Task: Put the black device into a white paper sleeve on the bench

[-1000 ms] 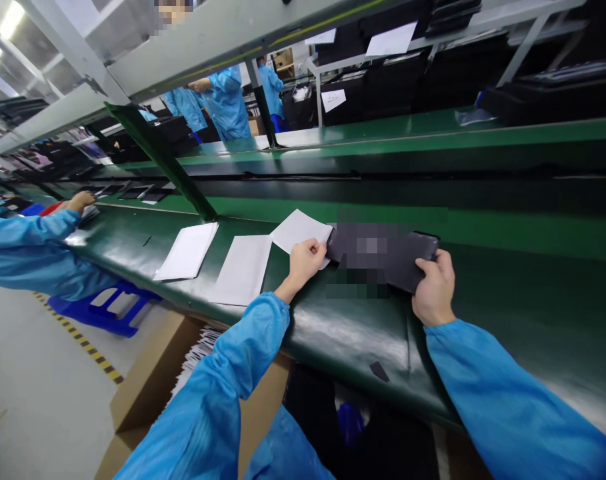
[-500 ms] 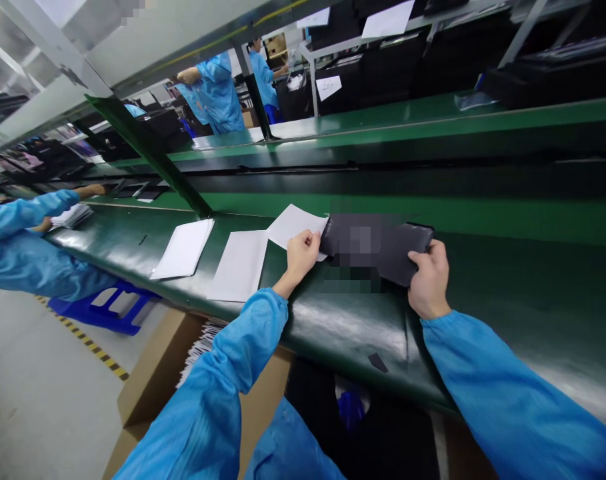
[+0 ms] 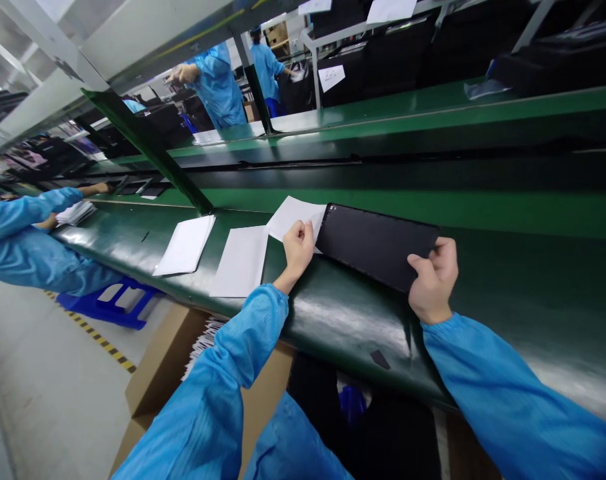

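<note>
We're working at the green desk (image 3: 343, 310), holding the black panel (image 3: 375, 243) right of ctr., its L end meeting the R edge of a white sleeve (image 3: 289, 215). Our R hand (image 3: 435, 280) is grasping the panel's R end, thumb on top; our L hand (image 3: 299, 252) is curling tight and, it seems, pinching the sleeve's near edge. Progress-wise, we're judging this pair part-done at most: they're meeting, but nearly all the panel is showing; whether its tip is sitting in or just on the sleeve, we can't tell. At L of ctr., a white sheet (image 3: 240, 262) is lying just beside the sleeve and a white stack (image 3: 185, 245) is sitting farther L, neither being handled. White edges (image 3: 203, 343) are poking up in a cardboard box (image 3: 157, 363), lower L; finished or supply, unclear. Re: labels, we're seeing a tiny pale mark on the panel's upper L corner and dark marks on a white sign (image 3: 331, 77), upper ctr., both illegible; no brand's showing.
</note>
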Tool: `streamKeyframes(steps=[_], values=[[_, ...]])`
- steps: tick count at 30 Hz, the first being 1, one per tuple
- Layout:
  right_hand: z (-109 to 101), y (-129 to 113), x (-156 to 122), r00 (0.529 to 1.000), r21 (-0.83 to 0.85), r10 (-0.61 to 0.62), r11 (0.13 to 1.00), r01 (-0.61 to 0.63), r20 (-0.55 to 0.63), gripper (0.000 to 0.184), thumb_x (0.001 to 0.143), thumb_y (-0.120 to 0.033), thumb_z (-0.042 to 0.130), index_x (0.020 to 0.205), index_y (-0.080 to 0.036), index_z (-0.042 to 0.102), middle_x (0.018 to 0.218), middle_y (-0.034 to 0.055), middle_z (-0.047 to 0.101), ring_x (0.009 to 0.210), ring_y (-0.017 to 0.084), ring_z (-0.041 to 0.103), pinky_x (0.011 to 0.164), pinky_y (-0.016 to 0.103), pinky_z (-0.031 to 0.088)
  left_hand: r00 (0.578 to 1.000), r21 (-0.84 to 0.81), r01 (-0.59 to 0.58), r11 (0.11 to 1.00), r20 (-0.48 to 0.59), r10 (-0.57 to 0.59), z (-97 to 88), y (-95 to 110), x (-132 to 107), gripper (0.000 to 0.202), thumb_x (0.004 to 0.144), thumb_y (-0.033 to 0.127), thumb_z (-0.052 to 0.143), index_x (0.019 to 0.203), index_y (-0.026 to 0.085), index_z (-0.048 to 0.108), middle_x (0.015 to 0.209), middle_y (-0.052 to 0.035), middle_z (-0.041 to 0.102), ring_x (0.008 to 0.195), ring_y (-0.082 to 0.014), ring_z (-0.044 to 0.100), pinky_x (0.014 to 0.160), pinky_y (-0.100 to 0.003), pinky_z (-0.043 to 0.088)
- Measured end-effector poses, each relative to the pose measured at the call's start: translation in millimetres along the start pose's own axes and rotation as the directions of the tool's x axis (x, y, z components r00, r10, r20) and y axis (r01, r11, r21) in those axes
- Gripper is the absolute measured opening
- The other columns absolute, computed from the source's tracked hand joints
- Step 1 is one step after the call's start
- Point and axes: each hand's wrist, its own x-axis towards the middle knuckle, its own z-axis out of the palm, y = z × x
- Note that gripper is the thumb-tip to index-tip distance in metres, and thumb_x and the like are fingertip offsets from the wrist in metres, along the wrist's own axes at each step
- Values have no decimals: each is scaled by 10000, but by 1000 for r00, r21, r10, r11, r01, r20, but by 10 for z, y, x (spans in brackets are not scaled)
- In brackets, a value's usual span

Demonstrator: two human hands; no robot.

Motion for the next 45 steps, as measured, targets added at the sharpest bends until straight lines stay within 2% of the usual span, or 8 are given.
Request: streamKeyframes(steps=[7, 13, 19, 24, 31, 38, 42, 45], values=[[-21, -80, -66, 998, -75, -66, 995, 64, -20, 389, 611, -455, 709, 920, -290, 540, 804, 9, 558, 726, 222, 547, 632, 351, 451, 1000, 10, 15, 1000, -11, -15, -6, -1, 18, 586, 1077, 519, 573, 666, 246, 257, 646, 32, 279, 649, -136, 321, 627, -295, 329], [-11, -140, -37, 999, -49, -20, 999, 22, 38, 370, 596, -446, 729, 881, -276, 565, 778, 3, 623, 680, 202, 560, 606, 330, 444, 999, 11, -38, 999, 14, 38, 1, 13, 4, 597, 1051, 589, 545, 657, 249, 253, 634, 33, 276, 629, -132, 306, 624, -300, 327], [-4, -76, 81, 998, 50, 10, 999, -6, -67, 379, 541, -398, 712, 842, -252, 532, 671, -32, 588, 616, 169, 526, 615, 306, 431, 952, 21, -136, 990, 279, 125, 1, 40, -54, 625, 1026, 687, 512, 638, 246, 298, 600, 32, 304, 603, -130, 311, 627, -302, 342], [-2, -27, 96, 994, 63, 2, 998, 5, -105, 398, 557, -394, 701, 880, -253, 515, 723, -22, 628, 676, 181, 577, 655, 310, 465, 901, 56, -190, 980, 407, 152, -5, 50, -80, 551, 1015, 601, 513, 626, 248, 347, 582, 26, 346, 586, -137, 345, 631, -311, 339], [-15, -37, 109, 988, 76, 141, 988, -136, -60, 513, 509, -384, 711, 976, -254, 544, 711, -36, 623, 619, 174, 542, 587, 309, 468, 958, 245, -193, 950, 255, 129, -11, 15, -41, 476, 998, 368, 568, 603, 246, 332, 565, 23, 341, 587, -148, 365, 639, -327, 275], [-49, -206, 174, 995, 55, 103, 993, -102, -8, 607, 483, -327, 709, 1081, -234, 668, 788, -9, 629, 610, 155, 492, 555, 292, 410, 972, 284, -135, 949, 222, 72, -20, 35, -28, 513, 979, 308, 626, 582, 239, 308, 548, 31, 353, 571, -138, 375, 648, -319, 276], [-182, -302, 354, 998, 38, 68, 997, -68, 9, 536, 492, -342, 695, 1013, -230, 755, 974, 44, 680, 784, 187, 556, 624, 292, 431, 970, 280, -154, 948, 227, 91, -8, 15, -29, 499, 969, 319, 629, 583, 240, 323, 534, 40, 349, 548, -128, 361, 621, -314, 268], [-277, -343, 455, 984, 37, 162, 986, -165, 75, 522, 476, -329, 704, 981, -235, 794, 1050, 51, 714, 916, 229, 592, 686, 290, 458, 958, 271, -195, 942, 259, 124, 5, -23, -32, 478, 966, 351, 623, 588, 240, 353, 528, 41, 369, 543, -123, 378, 609, -307, 281]])
